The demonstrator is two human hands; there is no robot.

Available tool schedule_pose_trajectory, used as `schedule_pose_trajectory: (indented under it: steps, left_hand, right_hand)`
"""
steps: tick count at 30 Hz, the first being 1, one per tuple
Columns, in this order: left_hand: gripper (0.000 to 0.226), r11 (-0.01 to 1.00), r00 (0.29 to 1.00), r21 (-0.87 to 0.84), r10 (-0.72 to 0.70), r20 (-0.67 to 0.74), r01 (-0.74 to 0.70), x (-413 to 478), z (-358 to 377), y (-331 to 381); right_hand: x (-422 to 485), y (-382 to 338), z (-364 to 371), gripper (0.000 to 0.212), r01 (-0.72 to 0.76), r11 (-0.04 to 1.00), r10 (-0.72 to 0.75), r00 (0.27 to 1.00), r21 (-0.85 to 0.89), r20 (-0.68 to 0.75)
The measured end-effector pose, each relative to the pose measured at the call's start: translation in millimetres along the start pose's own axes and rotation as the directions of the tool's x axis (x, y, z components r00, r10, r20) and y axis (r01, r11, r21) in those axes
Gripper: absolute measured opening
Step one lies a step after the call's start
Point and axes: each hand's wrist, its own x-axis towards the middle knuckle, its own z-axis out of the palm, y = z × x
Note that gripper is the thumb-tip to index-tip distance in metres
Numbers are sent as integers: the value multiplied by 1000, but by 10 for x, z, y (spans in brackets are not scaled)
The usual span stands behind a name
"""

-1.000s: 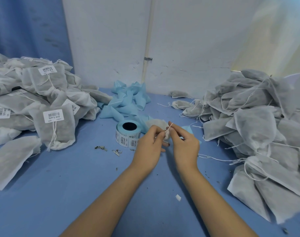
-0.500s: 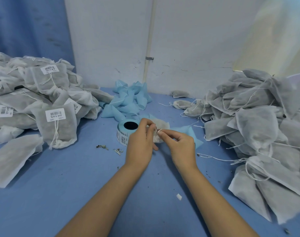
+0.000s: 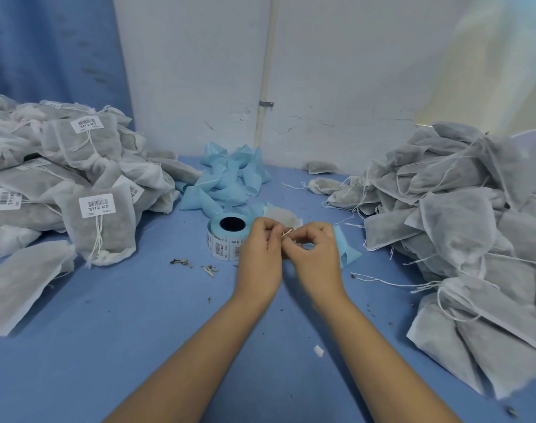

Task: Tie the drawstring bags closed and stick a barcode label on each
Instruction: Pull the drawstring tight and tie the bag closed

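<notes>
A small grey drawstring bag (image 3: 283,215) lies on the blue table behind my hands, mostly hidden by them. My left hand (image 3: 260,254) and my right hand (image 3: 314,257) meet at the middle of the table, and both pinch the bag's white drawstring (image 3: 286,232) between fingertips. A roll of barcode labels (image 3: 225,238) stands just left of my left hand. Labelled, tied bags (image 3: 97,221) are heaped at the left. A heap of bags without labels (image 3: 456,227) fills the right.
A pile of light blue label backing strips (image 3: 230,181) lies at the back, and one strip (image 3: 346,251) lies beside my right hand. Dried leaf crumbs (image 3: 181,263) dot the blue table (image 3: 138,331). A white wall with a pipe (image 3: 266,87) closes the back.
My hands have come closer together over the drawstring, fingertips now touching. The right hand's fingers have curled in more around the string.
</notes>
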Motion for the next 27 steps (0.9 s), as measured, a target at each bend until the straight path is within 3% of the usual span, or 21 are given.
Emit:
schedule_pose_trajectory:
  steps: [7, 10, 13, 19, 27]
  left_hand:
    - [11, 999, 996, -14, 32, 84, -31, 43, -73, -59]
    - [13, 999, 994, 12, 44, 97, -45, 61, -109, -81]
    - [15, 999, 994, -13, 43, 105, -41, 77, -119, -81]
    - [15, 998, 994, -64, 8, 107, -1, 94, -120, -68]
    - [16, 1000, 993, 6, -24, 114, 23, 89, -138, -88]
  right_hand:
    - [33, -20, -39, 25, -266, 907, 243, 964, 327, 110]
    - [44, -38, -46, 35, -405, 776, 336, 914, 483, 228]
    - [53, -47, -61, 22, -506, 641, 375, 862, 577, 340]
    - [60, -39, -82, 9, -556, 530, 365, 831, 641, 419]
    - [95, -6, -135, 6, -543, 440, 364, 836, 715, 411]
